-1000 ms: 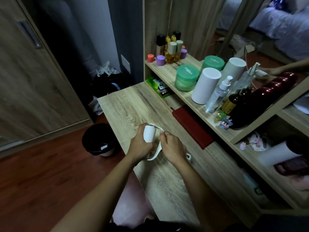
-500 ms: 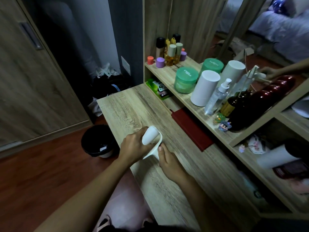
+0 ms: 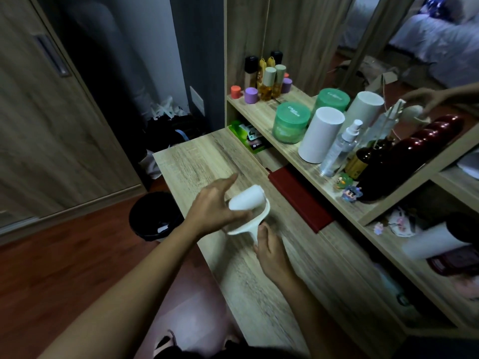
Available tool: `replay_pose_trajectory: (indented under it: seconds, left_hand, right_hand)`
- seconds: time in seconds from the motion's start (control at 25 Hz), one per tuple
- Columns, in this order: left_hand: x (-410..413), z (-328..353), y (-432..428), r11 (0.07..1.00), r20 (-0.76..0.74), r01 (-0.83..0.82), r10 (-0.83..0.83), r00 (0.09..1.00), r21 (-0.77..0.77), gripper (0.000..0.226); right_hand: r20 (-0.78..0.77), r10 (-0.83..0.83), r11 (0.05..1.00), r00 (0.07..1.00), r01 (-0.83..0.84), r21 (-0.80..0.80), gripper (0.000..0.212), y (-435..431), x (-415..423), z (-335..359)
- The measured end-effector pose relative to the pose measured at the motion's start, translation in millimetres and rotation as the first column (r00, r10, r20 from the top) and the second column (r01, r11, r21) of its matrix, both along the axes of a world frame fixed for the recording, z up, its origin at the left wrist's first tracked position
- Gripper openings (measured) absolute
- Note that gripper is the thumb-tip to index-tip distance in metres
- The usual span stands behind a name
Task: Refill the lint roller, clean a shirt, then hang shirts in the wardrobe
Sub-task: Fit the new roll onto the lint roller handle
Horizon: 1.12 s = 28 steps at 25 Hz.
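Fingers (image 3: 263, 230) of the right hand (image 3: 272, 251) are closed in a firm grip around the lower end of the white plastic lint roller handle (image 3: 252, 224), which is held just above the pale wood-grain worktop (image 3: 197, 161). At the handle's upper end, the white cylindrical roll (image 3: 246, 198) is held by the left hand (image 3: 216, 207): its thumb and lower fingers are curled against the roll, while the index finger is stretched out straight, away from it. The roll is tilted, its flat end turned up and to the right.

Just beyond the hands, a flat dark red case (image 3: 298, 198) is seen lying at the back of the worktop, partly under the wooden shelf (image 3: 261, 115). On that shelf a green lidded jar (image 3: 290, 123), a tall white cylinder (image 3: 320, 136) and a clear spray bottle (image 3: 339, 149) are lined up close together. Further back, small purple and orange caps and amber bottles are grouped. Left of the worktop, on the reddish wooden floor, a round black waste bin (image 3: 155, 216) is placed, well apart from the hands.
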<state>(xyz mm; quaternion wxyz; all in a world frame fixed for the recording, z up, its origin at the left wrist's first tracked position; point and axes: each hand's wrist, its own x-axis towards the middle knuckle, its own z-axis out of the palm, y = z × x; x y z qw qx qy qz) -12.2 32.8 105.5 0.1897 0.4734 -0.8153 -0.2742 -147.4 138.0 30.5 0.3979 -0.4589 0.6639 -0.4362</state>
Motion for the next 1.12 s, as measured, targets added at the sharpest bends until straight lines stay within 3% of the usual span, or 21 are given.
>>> replay_pose_trajectory:
  seconds: [0.08,0.12,0.16,0.2,0.28,0.32,0.36,0.4,0.44,0.48,0.52,0.56,0.6,0.76,1.0,1.12]
  left_hand:
    - [2,5,-4,0.948,-0.325,-0.316,0.284,0.902,-0.046,0.056]
    - [5,7,-7,0.884,-0.426,-0.463,0.399,0.812,-0.056,0.043]
    - [7,11,-8,0.848,-0.459,-0.519,0.419,0.783,-0.111,0.035]
    - [9,11,-7,0.856,-0.441,-0.461,0.330,0.835,-0.232,0.032]
    - [8,3,5,0.830,-0.211,-0.065,-0.064,0.975,-0.555,0.035]
    - [6,-3,12,0.733,-0.028,0.161,-0.239,0.971,-0.661,0.036]
    - [8,-11,14,0.634,0.146,0.330,-0.325,0.934,-0.700,0.037]
    - [12,-16,12,0.603,0.253,0.410,-0.332,0.909,-0.684,0.040]
    - [16,-17,8,0.661,0.269,0.384,-0.275,0.923,-0.645,0.047]
    - [22,-12,2,0.782,0.221,0.269,-0.172,0.960,-0.562,0.057]
    - [30,-5,-5,0.886,0.129,0.074,-0.016,0.992,-0.457,0.065]
    - [39,1,-15,0.919,0.047,-0.068,0.093,0.995,-0.387,0.068]
    - [48,5,-21,0.928,0.012,-0.110,0.123,0.992,-0.357,0.068]
    - [72,25,-22,0.909,0.073,0.166,-0.149,0.986,-0.382,0.063]
    - [180,41,-58,0.935,0.035,-0.021,0.036,0.999,-0.354,0.064]
    - [245,52,-77,0.925,-0.025,-0.131,0.131,0.991,-0.357,0.067]
  right_hand:
    - [0.006,-0.061,0.997,0.998,0.061,-0.040,0.033,-6,-3,5]
    - [0.000,-0.089,0.994,0.996,0.089,-0.056,0.035,-8,-4,7]
    - [-0.008,-0.114,0.991,0.993,0.113,-0.067,0.037,-10,-6,9]
    - [-0.011,-0.130,0.989,0.991,0.129,-0.079,0.038,-11,-7,11]
    - [-0.005,-0.136,0.988,0.991,0.135,-0.078,0.035,-15,-9,14]
    - [0.011,-0.131,0.989,0.991,0.131,-0.070,0.031,-17,-8,16]
    - [0.035,-0.120,0.990,0.992,0.122,-0.064,0.030,-19,-7,18]
    - [0.058,-0.107,0.992,0.993,0.111,-0.065,0.029,-21,-6,20]
    - [0.072,-0.100,0.992,0.992,0.105,-0.069,0.028,-23,-5,22]
    - [0.071,-0.101,0.991,0.992,0.106,-0.075,0.028,-25,-2,23]
    - [0.062,-0.105,0.991,0.993,0.110,-0.082,0.029,-27,0,23]
    - [0.055,-0.111,0.989,0.992,0.116,-0.090,0.030,-29,5,23]
    - [0.052,-0.121,0.988,0.991,0.125,-0.091,0.031,-32,10,25]
    - [0.074,-0.111,0.988,0.991,0.118,-0.099,0.030,-54,43,35]
    - [0.070,0.012,0.989,0.998,-0.001,-0.151,0.051,-102,154,57]
    - [-0.026,0.065,0.976,0.998,-0.069,-0.207,0.037,-127,211,70]
